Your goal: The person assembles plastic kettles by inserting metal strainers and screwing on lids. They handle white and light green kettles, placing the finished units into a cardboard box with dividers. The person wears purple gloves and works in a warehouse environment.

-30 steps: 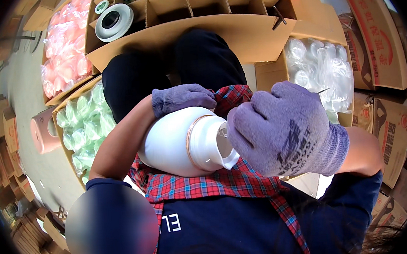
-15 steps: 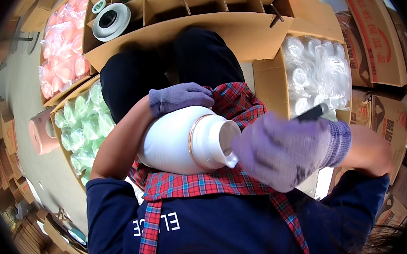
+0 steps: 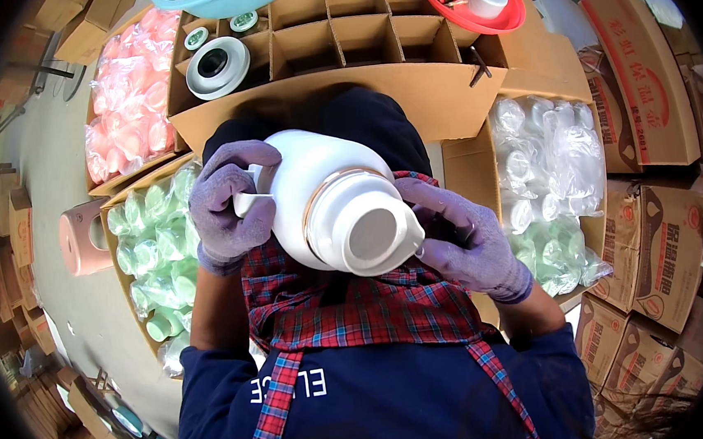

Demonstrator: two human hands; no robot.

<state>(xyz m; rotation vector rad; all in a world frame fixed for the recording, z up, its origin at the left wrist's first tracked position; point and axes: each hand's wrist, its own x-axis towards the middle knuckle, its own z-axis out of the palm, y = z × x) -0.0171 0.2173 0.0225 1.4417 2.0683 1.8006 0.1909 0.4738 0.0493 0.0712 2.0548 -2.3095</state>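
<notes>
A white thermos jug [image 3: 326, 159] with a copper-coloured ring lies tilted over my lap, its round mouth and pouring lip turned toward me. My left hand [image 3: 230, 200] is closed round its handle [image 3: 251, 203]. At the jug's neck, my right hand [image 3: 473, 247] is curled beside the pouring lip, index finger and thumb against or very near it. Something dark, like part of a black-handled tool [image 3: 461, 231], shows in the right palm; its tip is hidden. Both hands wear purple-grey knit gloves.
A divided carton [image 3: 300, 87] stands ahead, holding a grey-white ring-shaped part [image 3: 218, 68]. On it rest a red basin [image 3: 509, 19] and a blue basin [image 3: 219, 3]. Bagged pink parts [image 3: 131, 96], green parts [image 3: 159, 243] and clear-wrapped parts [image 3: 556, 145] fill side boxes. Cartons [image 3: 667, 244] stack at right.
The jug has swung from lying sideways to tilted, mouth toward me. My left hand went from its side to the handle. My right hand moved down to the lip; the black tool is now mostly hidden.
</notes>
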